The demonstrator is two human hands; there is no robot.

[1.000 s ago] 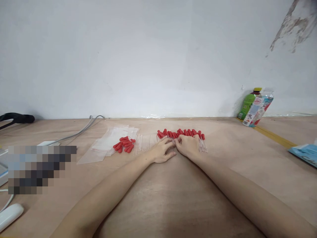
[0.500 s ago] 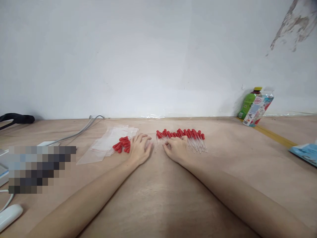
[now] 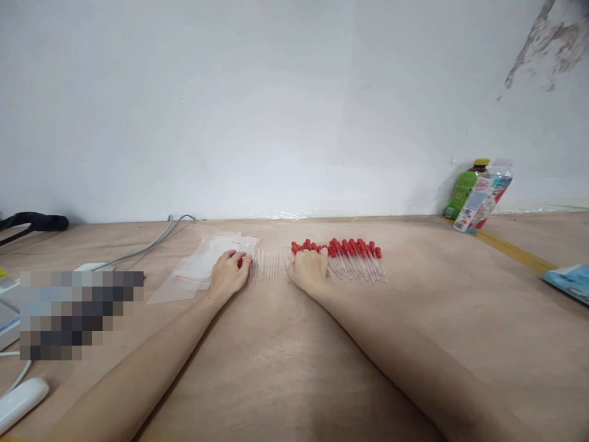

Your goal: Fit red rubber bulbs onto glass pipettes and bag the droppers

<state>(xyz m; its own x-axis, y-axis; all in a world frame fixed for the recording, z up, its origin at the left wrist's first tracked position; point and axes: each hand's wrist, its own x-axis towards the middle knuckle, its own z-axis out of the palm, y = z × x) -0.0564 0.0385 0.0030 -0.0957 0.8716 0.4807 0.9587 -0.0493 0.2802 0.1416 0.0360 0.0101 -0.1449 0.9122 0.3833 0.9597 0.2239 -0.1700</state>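
Note:
A row of glass droppers with red rubber bulbs (image 3: 354, 258) lies on the brown table (image 3: 294, 356). My right hand (image 3: 309, 270) rests on the left end of that row, fingers curled down over the droppers. My left hand (image 3: 229, 273) covers a small pile of loose red bulbs (image 3: 243, 260), fingers bent onto them; whether it grips any is hidden. Between the two hands lie several bare glass tubes (image 3: 267, 266). Clear plastic bags (image 3: 202, 265) lie just left of my left hand.
A green bottle and a printed pouch (image 3: 476, 195) lean on the white wall at the right. A blue packet (image 3: 568, 282) sits at the right edge. Grey cables (image 3: 147, 244), a white device (image 3: 21, 402) and a blurred patch are at the left.
Both hands moved left: the left from the middle of the dropper row onto the loose red bulbs, the right from the row's right part to its left end.

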